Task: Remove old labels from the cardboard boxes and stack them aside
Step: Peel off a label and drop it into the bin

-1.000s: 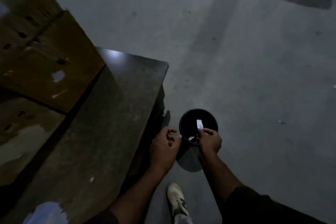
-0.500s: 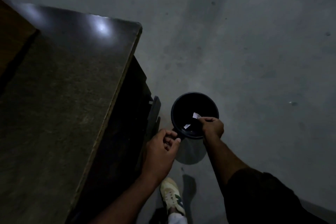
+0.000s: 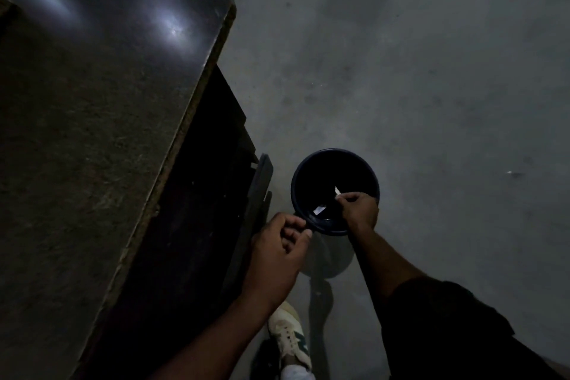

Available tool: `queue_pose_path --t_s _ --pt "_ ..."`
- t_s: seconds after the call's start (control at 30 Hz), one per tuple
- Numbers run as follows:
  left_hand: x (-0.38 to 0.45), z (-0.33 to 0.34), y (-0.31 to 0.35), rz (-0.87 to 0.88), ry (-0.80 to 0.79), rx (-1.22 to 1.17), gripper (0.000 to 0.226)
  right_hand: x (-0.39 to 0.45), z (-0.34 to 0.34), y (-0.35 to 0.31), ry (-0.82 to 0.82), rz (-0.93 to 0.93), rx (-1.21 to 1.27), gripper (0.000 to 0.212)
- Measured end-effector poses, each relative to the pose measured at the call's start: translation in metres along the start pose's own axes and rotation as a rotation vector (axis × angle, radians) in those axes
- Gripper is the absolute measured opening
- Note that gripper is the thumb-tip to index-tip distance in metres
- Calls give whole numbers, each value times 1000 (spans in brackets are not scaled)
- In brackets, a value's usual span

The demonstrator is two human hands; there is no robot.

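1. Cream-and-green shoe (image 3: 291, 337), bottom centre of the frame: the person's foot on the grey concrete floor (image 3: 431, 86); nearest item in view.
2. Left hand (image 3: 277, 253), lower centre: fingers curled in towards the palm, thumb touching the near rim of the bin; whether anything lies inside the curl cannot be told.
3. Right hand (image 3: 357, 210), just right of centre: thumb and fingertips pinch a small white label scrap (image 3: 337, 191) held over the bin's mouth, the forearm crossing the near-right rim.
4. Black round bin (image 3: 334, 154), centre of the frame, standing on the floor just beside the table's end; a second white scrap (image 3: 319, 210) lies inside near the front wall.
5. Dark panel (image 3: 262, 182), upright between the bin and the table's side.
6. Dark speckled table (image 3: 92, 133), left half of the frame, with glare near its upper corner. No cardboard box can be made out in this view.
7. Step in hand, as judged: discarding a peeled label. The next move calls for parting the right fingers so the scrap falls inside the rim; adhesive may make it cling to the fingertips, so a flick or a rub with the left hand could be needed before turning back to the boxes.
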State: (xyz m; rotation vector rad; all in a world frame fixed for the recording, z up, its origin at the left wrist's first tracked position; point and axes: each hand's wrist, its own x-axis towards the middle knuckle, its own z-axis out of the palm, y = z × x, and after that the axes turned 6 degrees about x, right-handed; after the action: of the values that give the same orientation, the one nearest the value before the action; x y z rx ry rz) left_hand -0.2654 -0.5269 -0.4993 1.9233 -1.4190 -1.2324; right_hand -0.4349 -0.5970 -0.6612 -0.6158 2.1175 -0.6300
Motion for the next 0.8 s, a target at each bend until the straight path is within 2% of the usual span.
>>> queue_pose_path --t_s 0.37,0.6,0.8 --pt "33 15 -6 -13 1 3 7 18 14 2 1 49 11 4" --pt "34 16 -7 -4 0 7 7 23 16 0 33 53 1 15" --pt "31 11 -10 -11 -8 35 6 14 17 -4 69 54 31 9"
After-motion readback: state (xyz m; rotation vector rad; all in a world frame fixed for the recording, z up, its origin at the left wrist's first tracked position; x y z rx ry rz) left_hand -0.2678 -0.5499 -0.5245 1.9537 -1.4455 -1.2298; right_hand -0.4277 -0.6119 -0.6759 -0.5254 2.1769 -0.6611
